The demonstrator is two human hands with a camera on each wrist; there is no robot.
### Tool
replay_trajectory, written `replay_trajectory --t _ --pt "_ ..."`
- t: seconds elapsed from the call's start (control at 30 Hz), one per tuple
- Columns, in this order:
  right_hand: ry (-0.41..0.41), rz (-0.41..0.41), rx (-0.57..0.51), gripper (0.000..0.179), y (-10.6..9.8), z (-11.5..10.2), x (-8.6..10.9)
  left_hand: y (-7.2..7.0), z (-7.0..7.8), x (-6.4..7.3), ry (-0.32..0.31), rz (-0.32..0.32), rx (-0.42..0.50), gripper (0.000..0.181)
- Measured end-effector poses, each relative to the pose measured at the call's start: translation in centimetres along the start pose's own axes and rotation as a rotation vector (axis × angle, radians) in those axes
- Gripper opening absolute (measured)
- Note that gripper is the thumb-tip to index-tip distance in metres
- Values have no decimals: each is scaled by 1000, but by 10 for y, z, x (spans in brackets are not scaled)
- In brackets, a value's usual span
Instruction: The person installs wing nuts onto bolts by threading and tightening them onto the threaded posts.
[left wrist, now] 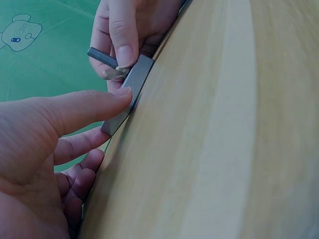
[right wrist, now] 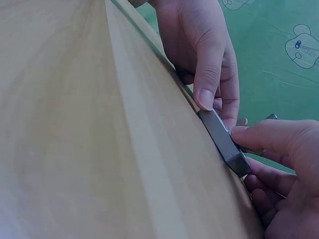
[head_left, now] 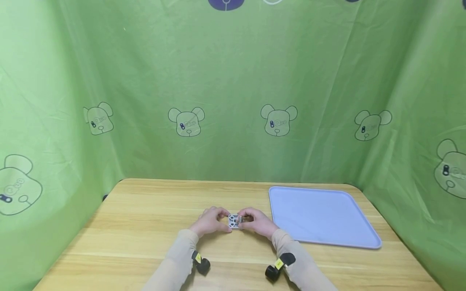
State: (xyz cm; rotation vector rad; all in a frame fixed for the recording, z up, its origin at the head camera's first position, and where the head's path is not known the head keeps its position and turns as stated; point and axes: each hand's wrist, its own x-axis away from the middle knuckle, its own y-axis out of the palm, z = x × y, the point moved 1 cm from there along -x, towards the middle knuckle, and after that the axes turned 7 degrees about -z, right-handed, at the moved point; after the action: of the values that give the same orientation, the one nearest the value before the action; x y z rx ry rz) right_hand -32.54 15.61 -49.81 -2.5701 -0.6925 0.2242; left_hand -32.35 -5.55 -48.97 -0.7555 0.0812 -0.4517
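A small grey square metal block (head_left: 231, 221) with round holes sits between both hands on the wooden table. My left hand (head_left: 211, 221) grips its left edge, thumb on the near side and fingers on the far side. At its right side, my right hand (head_left: 257, 221) pinches a threaded bolt (left wrist: 101, 56) with a wing-like head. In the left wrist view the bolt's shank sticks out at a slant above the block, its threads bare. Fingers partly hide where bolt and block meet. In the right wrist view the block's plain side (right wrist: 222, 137) faces the camera.
A pale lilac tray (head_left: 324, 216) lies on the right of the wooden table (head_left: 145, 226). Green curtains (head_left: 233, 153) with bear-head prints hang behind and at both sides. Black wrist cameras (head_left: 202, 266) are strapped to both sleeves.
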Motion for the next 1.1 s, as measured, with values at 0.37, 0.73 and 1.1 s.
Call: replay_trajectory --t 0.37,0.73,1.1 --pt "23 -23 1 22 -3 1 0 0 0 0 -7 1 5 54" --pt "41 -23 -75 24 -6 -1 0 0 0 0 -6 5 7 53" --pt "19 -35 -34 25 -4 0 1 0 -1 0 -1 3 1 52"
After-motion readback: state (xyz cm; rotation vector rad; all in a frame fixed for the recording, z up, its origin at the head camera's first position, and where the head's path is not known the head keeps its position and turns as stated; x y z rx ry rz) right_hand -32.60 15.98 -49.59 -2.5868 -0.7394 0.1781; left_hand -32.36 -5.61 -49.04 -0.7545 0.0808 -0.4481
